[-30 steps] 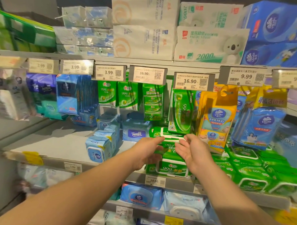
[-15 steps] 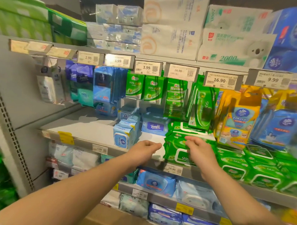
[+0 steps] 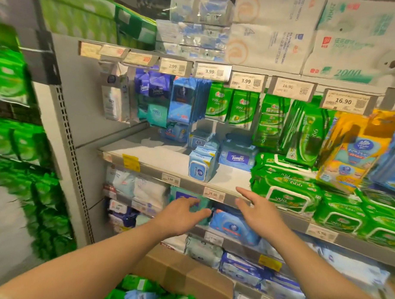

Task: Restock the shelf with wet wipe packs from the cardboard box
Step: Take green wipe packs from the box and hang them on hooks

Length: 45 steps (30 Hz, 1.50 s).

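Through the head camera I saw both hands empty and held out in front of the shelf (image 3: 160,163) edge. The left hand (image 3: 180,218) had its fingers loosely spread and slightly bent, gripping nothing; the right hand (image 3: 260,215) was flat with fingers straight and apart. Just right of the right hand and a little above it, green wet wipe packs (image 3: 289,192) lay stacked on the shelf, the front one at the edge. Above and between the hands stood a small blue pack (image 3: 200,169) and a Tempo pack (image 3: 237,158) behind it. Below the left forearm sat the cardboard box (image 3: 187,276), with green packs (and, I thought, a blue one, though the blur made it hard to say) inside it (image 3: 142,290).
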Tool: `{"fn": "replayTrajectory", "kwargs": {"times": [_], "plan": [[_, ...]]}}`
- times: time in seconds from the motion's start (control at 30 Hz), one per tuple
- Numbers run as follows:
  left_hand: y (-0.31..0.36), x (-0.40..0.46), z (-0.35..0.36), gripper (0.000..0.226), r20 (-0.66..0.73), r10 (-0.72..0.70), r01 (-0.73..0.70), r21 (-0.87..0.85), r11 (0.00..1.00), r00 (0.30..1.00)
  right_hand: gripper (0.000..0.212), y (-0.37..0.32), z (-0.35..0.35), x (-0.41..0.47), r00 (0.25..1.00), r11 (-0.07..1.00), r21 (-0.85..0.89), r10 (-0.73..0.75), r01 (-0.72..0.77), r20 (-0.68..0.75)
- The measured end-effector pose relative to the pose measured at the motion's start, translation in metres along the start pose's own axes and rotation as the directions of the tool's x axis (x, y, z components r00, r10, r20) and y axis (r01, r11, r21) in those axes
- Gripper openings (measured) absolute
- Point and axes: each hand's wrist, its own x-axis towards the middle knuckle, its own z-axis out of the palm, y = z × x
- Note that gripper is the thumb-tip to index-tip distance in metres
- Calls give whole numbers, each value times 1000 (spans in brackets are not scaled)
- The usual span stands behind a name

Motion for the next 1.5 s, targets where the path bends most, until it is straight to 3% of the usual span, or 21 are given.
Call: {"fn": "replayTrajectory", "kwargs": {"times": [0.2, 0.33, 0.53, 0.67, 1.07, 1.2, 1.33, 1.5], "plan": [[-48, -27, 10, 90, 76, -105, 91, 163, 982, 992, 48, -5, 43, -18, 990, 997, -36, -58, 64, 131], [-81, -43, 23, 97, 112, -166, 148, 150, 978, 980, 51, -1, 71, -33, 973, 999, -36, -16, 25, 232], [-119, -66, 51, 109, 170, -242, 220, 139, 966, 955, 48, 12, 104, -58, 964, 1000, -16, 3, 1, 266], [-130, -80, 67, 97, 202, -259, 233, 144, 962, 945, 46, 21, 124, -74, 964, 997, -47, 69, -59, 257], [-177, -116, 135, 106, 332, -333, 305, 134, 943, 883, 51, 62, 181, -119, 909, 980, -66, 197, -186, 368], [-183, -129, 147, 83, 362, -373, 343, 147, 928, 854, 56, 75, 203, -130, 889, 973, -27, 222, -230, 401], [-206, -133, 166, 112, 417, -375, 353, 131, 926, 828, 57, 90, 225, -141, 853, 950, 5, 277, -312, 441], [-216, -140, 180, 88, 408, -420, 423, 88, 902, 811, 58, 107, 251, -153, 802, 912, 41, 336, -408, 494]]}}
